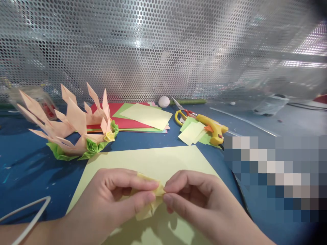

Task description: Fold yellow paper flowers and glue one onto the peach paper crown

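My left hand (116, 200) and my right hand (196, 199) meet at the bottom centre, both pinching a small folded piece of yellow paper (150, 204) between thumb and fingers. The hands hover just above a large pale yellow sheet (153, 161) lying on the blue table (30, 170). Most of the small folded piece is hidden by my fingers.
A peach and green paper lotus (74, 129) stands at the left. Behind lie a stack of coloured sheets (138, 117), small yellow squares (192, 132), a yellow glue gun (213, 127), scissors (180, 110), a white ball (164, 101) and a perforated metal wall (163, 47). A white wire loop (30, 212) lies bottom left.
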`<state>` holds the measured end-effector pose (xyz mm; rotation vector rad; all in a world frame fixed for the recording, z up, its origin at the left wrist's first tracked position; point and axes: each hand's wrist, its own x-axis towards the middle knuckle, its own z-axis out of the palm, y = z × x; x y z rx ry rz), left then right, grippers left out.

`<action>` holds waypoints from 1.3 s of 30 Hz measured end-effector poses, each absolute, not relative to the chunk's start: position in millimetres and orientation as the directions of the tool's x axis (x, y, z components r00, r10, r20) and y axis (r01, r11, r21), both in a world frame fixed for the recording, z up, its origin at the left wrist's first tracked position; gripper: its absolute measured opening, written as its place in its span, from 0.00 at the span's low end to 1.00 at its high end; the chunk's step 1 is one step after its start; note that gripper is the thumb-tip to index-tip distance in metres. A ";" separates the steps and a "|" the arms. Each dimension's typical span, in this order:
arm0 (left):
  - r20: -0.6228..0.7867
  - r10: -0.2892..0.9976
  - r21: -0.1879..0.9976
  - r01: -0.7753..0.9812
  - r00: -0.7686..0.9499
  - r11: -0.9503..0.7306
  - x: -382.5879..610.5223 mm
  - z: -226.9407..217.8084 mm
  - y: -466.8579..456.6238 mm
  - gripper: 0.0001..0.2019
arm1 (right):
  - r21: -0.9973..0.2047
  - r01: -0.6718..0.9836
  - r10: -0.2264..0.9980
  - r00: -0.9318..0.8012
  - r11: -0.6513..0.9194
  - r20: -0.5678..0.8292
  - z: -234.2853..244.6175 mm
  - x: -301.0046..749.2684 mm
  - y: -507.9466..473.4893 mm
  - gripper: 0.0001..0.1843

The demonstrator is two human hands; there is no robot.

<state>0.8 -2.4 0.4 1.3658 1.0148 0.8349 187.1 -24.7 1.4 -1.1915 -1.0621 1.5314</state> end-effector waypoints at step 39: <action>0.106 0.944 0.966 0.191 0.312 -0.172 2.8 -2.0 -5.9 0.10 | -0.965 0.250 0.931 -0.327 -0.080 -0.162 -6.5 189.1 -26.5 0.12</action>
